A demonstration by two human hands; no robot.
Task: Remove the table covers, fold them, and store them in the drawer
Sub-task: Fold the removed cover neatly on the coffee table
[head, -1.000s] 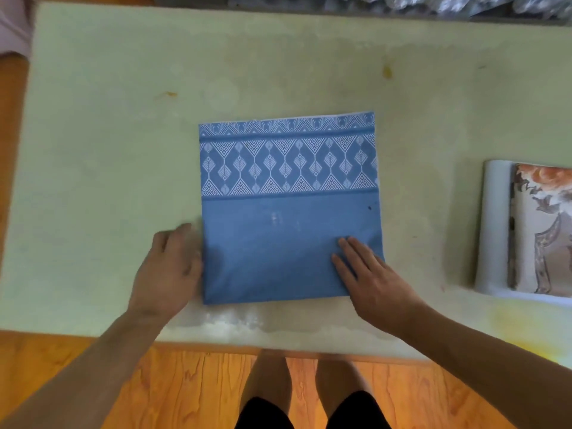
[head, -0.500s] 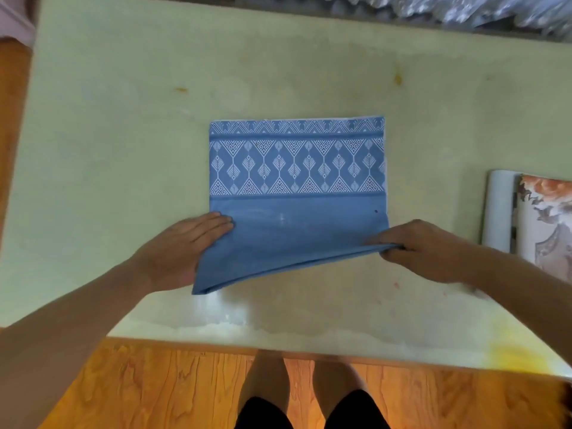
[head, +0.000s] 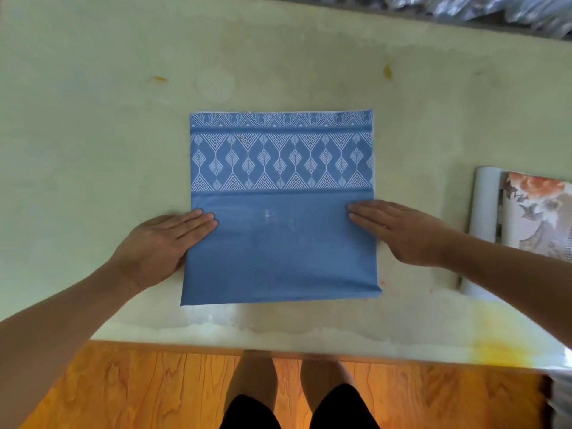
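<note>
Both hands lie flat, fingers straight: our left hand [head: 161, 243] and right hand [head: 402, 233] press opposite sides of the folded blue cover [head: 278, 249], equally near.

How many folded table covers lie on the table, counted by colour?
Blue patterned cover: 1
Floral cover with white underside: 1
Total: 2

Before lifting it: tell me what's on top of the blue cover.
Both hands lie flat on the blue cover, fingers straight. Nothing else. Inner folds are hidden.
</note>
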